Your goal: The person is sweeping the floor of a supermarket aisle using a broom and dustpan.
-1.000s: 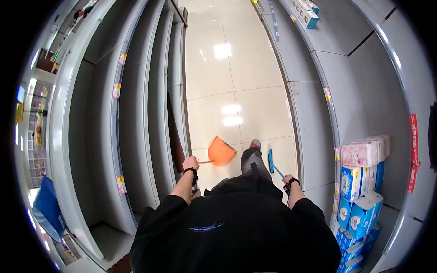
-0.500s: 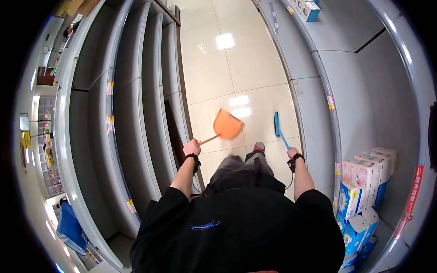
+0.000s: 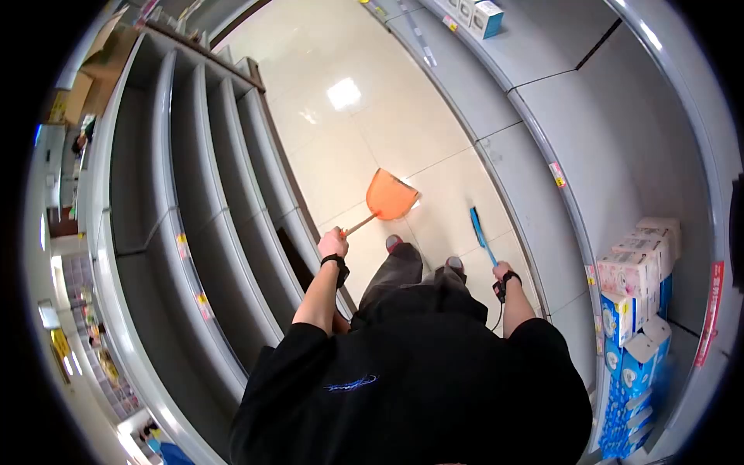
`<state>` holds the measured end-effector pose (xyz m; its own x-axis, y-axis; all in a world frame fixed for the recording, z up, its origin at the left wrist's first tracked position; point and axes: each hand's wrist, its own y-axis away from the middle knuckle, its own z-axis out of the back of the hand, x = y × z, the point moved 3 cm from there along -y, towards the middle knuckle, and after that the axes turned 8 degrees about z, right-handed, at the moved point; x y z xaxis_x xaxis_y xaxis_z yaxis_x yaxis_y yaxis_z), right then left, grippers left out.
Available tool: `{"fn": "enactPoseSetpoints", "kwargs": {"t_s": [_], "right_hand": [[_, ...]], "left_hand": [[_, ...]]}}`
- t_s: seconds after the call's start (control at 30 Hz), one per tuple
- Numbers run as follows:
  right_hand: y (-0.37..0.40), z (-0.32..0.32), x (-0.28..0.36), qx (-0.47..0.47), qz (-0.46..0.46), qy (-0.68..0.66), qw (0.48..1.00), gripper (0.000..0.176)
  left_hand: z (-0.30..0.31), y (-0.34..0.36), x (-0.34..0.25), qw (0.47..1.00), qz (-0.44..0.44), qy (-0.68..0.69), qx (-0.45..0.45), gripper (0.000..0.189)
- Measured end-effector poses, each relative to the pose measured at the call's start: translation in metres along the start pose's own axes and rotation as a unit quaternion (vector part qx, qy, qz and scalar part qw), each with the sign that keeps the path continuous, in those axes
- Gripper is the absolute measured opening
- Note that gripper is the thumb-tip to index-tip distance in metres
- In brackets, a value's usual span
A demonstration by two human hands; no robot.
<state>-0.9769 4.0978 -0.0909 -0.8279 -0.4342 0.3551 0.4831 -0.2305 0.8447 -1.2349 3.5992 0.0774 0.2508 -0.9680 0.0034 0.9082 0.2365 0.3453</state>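
Note:
My left hand (image 3: 333, 242) is closed round the handle of an orange dustpan (image 3: 390, 195). Its pan is out ahead of my left foot, over the pale tiled floor (image 3: 318, 147). On the other side, my right hand (image 3: 504, 271) grips the blue handle of a broom (image 3: 477, 225), whose narrow dark-edged head points forward near the right-hand shelf base. Both of my shoes show between the two tools. A black band with a small device sits on each wrist.
Grey shelves (image 3: 225, 139) line the aisle on my left. The right shelving (image 3: 573, 124) holds packs of tissue paper (image 3: 635, 271) near me and small boxes (image 3: 487, 17) farther ahead. A cardboard box (image 3: 101, 70) stands at the far left.
My view has turned, so the aisle now slants to the upper left. My left foot has come forward. Both hands keep hold of the dustpan and broom.

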Motion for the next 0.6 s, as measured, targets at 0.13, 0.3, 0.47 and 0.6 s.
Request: {"fn": "enactPoseSetpoints", "kwargs": {"t_s": [0.13,0.3,0.47,0.6], "right_hand": [[0.032,-0.024,0.021,0.008,-0.063,-0.038,0.997,0.016],[0.052,-0.064,0.033,0.008,-0.219,-0.234,0.947,0.011],[0.031,-0.079,0.052,-0.021,-0.209,-0.328,0.921,0.014],[0.005,-0.07,0.091,-0.035,-0.204,-0.363,0.909,0.015]], "left_hand": [[0.011,-0.061,0.009,0.999,-0.045,-0.018,-0.007,0.025],[0.027,-0.128,0.017,0.995,-0.09,-0.048,0.01,0.022],[0.043,-0.178,0.026,0.992,-0.116,-0.051,-0.006,0.022],[0.054,-0.223,0.032,0.991,-0.117,-0.065,0.008,0.022]]}}
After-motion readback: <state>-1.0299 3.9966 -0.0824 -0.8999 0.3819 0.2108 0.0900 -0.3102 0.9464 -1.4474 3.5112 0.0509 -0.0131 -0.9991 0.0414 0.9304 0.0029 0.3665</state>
